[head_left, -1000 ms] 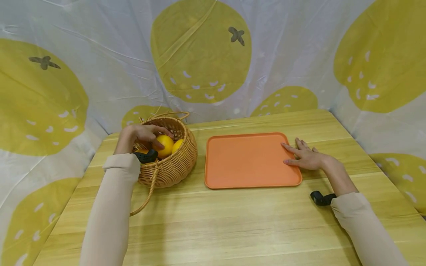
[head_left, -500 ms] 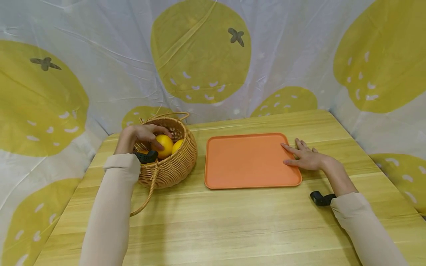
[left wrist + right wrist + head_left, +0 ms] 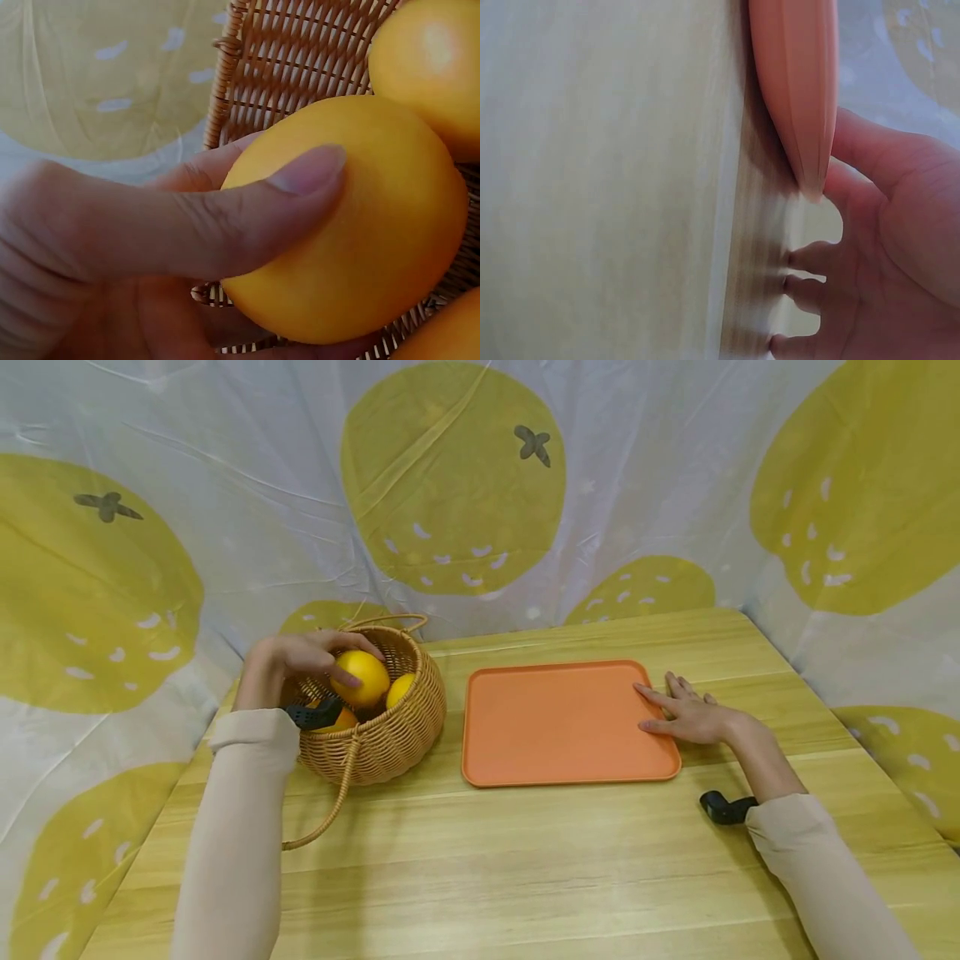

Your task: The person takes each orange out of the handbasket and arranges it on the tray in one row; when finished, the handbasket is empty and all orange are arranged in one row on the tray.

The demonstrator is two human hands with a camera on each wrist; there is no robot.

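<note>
My left hand (image 3: 298, 653) holds an orange (image 3: 369, 683) at the mouth of a wicker basket (image 3: 401, 739). In the left wrist view the thumb (image 3: 300, 180) lies across the front of that orange, with the other fingers behind and under it. Another orange (image 3: 431, 75) sits beside it in the basket, and part of a third orange (image 3: 450, 334) shows at the lower right. Spread over the right edge of an orange-coloured tray (image 3: 555, 727) is my right hand (image 3: 697, 720). Its thumb and forefinger touch the tray's rim, while the other fingertips rest on the table.
The wooden table (image 3: 525, 868) carries the basket on the left and the tray at centre right. One basket handle (image 3: 341, 802) hangs down toward the front; the other handle (image 3: 405, 617) stands at the back. A fruit-print curtain (image 3: 637, 468) encloses the table's back and sides.
My left hand has lifted the orange a little and shifted left with it, uncovering more of the orange under the wrist. The right hand and tray have stayed in place.
</note>
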